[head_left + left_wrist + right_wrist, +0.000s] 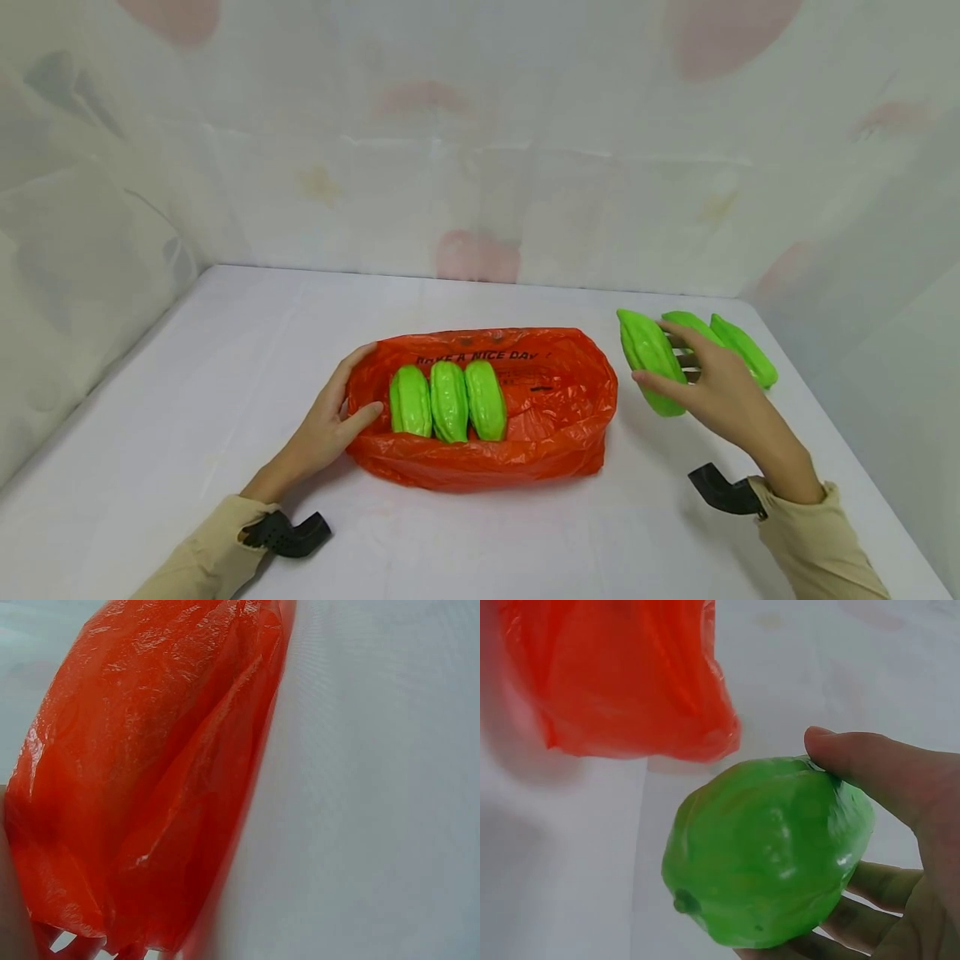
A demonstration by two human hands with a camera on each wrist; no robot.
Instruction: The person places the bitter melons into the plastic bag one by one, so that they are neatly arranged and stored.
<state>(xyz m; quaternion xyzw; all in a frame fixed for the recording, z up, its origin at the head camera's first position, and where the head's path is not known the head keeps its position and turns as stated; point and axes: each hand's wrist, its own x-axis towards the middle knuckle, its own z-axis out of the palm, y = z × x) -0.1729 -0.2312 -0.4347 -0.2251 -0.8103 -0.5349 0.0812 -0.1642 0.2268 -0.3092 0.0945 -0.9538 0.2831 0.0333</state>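
Note:
A red plastic bag lies with its mouth wide open on the white table. Three glossy green ribbed fruits sit side by side in its left half. My left hand grips the bag's left end, the thumb over the rim. In the left wrist view the bag's red side fills the left half. My right hand holds another green ribbed fruit above the table, right of the bag. In the right wrist view, thumb and fingers are around this fruit.
Two more green fruits, one in plain sight and one partly hidden by my right hand, lie at the table's right edge. Patterned cloth walls stand behind and at both sides. Black wrist mounts jut from both sleeves.

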